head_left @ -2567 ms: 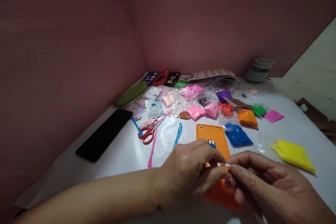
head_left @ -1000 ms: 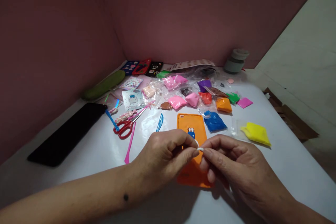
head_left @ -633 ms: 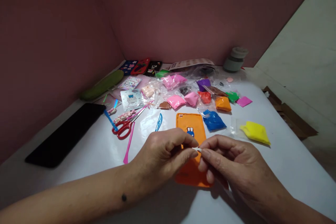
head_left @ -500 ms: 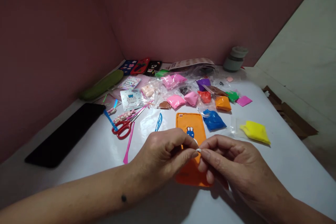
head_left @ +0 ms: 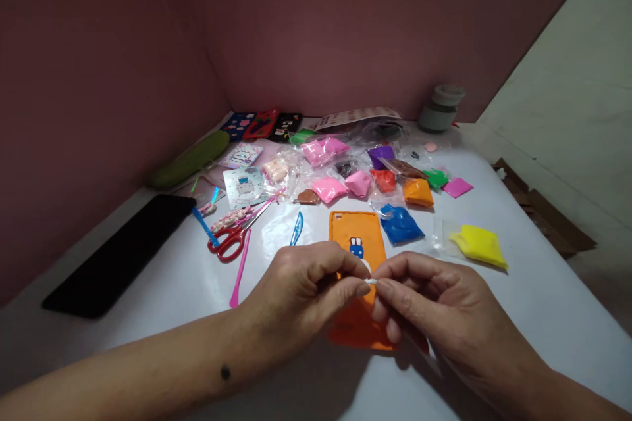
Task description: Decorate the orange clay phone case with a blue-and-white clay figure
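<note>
A tiny white piece of clay (head_left: 370,281) is pinched between both hands at the centre. My left hand (head_left: 320,289) grips its left end between thumb and forefinger. On the other end, the thumb and forefinger of my right hand (head_left: 424,296) are closed. Below the hands lies an orange phone case (head_left: 360,227), partly hidden by them. A small blue rabbit figure (head_left: 356,248) with white on it shows on the upper part of the case.
Scissors (head_left: 230,243), a pink tool (head_left: 239,273), a blue knife tool (head_left: 297,229) and a black slab (head_left: 121,253) lie left. Blue clay (head_left: 401,223) and yellow clay (head_left: 478,246) lie right. Several clay bags, a jar (head_left: 441,108) and a green pouch (head_left: 190,161) stand behind.
The hands have drawn very slightly apart, and more of the white piece shows between the fingertips. The whole view has shifted a little.
</note>
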A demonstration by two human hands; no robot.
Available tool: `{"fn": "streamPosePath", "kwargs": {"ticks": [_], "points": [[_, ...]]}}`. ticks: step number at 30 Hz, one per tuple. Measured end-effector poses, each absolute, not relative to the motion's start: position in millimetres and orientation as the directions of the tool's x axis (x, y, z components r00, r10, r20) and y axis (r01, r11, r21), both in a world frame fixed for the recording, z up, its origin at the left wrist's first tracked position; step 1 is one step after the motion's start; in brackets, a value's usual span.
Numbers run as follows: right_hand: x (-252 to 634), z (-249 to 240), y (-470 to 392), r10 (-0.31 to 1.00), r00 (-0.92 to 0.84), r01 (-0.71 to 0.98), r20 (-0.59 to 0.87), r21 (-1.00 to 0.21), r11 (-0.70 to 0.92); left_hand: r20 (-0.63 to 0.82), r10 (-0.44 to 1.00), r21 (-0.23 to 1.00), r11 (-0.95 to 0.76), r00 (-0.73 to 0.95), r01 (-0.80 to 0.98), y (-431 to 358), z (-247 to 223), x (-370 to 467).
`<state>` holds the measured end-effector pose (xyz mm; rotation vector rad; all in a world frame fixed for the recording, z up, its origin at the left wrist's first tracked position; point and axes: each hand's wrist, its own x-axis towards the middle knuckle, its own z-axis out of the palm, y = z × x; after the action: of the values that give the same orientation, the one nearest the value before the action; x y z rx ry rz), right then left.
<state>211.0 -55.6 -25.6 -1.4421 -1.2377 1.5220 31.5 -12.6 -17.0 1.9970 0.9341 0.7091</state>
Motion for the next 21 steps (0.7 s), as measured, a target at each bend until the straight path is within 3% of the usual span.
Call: {"fn": "streamPosePath", "kwargs": {"ticks": [8, 17, 21], "points": [[210.4, -28.1, -57.8, 0.938, -0.147, 0.101, -0.314, -0.948, -0.302, 0.085, 0.819, 0.845, -0.361, 0.567, 0.395, -14.5, -18.2, 33.3], [210.4, -27.8, -54.3, 0.88, -0.172, -0.078, -0.443, -0.884, -0.46, 0.086, 0.825, 0.851, -0.353, 0.559, 0.39, -13.4, -17.3, 33.7], [211.2, -32.9, -55.6, 0.858, -0.199, -0.075, -0.474, -0.865, -0.496, 0.152, 0.819, 0.844, -0.399, 0.554, 0.359, -15.5, -18.6, 33.6]]}}
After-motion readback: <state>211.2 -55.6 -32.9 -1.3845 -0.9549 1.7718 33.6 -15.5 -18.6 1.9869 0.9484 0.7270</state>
